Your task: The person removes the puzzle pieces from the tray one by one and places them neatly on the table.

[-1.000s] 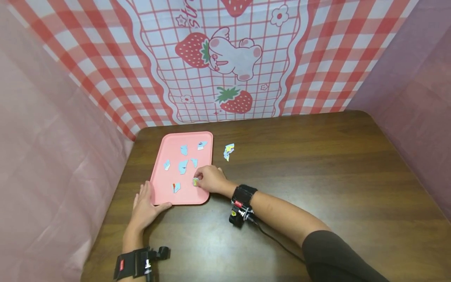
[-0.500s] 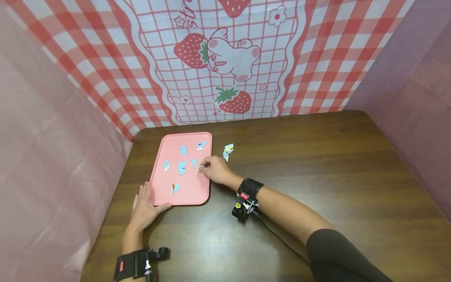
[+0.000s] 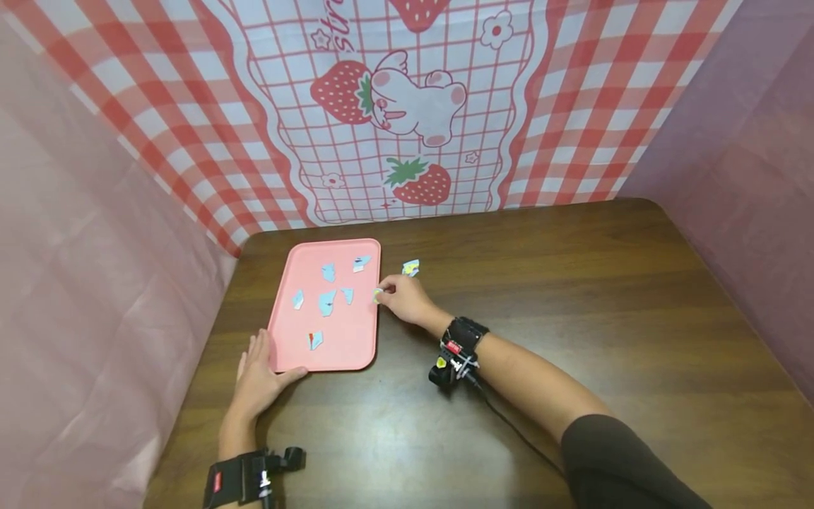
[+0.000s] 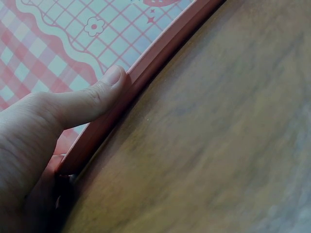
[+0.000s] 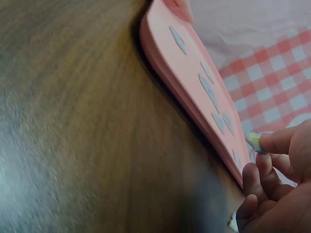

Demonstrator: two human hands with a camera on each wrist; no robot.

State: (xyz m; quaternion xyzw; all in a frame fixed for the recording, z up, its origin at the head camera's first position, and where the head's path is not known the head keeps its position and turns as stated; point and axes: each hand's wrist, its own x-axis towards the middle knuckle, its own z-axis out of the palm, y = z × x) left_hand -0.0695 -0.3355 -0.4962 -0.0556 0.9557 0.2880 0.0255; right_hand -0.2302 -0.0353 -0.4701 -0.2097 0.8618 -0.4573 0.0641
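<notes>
My right hand pinches a small yellow-and-pale-blue puzzle piece between thumb and fingers. The piece is above the right rim of the pink tray; the right wrist view shows it at the fingertips. At the tray's near left corner rests my left hand, fingers extended along the side and thumb lying over the rim. Several light-blue, irregular puzzle pieces lie spread in the tray. Beyond my right hand, a yellow-and-blue cluster of pieces lies on the wood, partly hidden by the hand.
The brown wooden table extends far to the right of the tray. A red-checked strawberry cloth hangs behind it, and pink curtains close off the sides. A cable trails from the right wrist camera.
My right hand, pinching the yellow-and-blue piece, has moved up and right from the tray's lower right area to its right rim. The left hand has stayed at the corner.
</notes>
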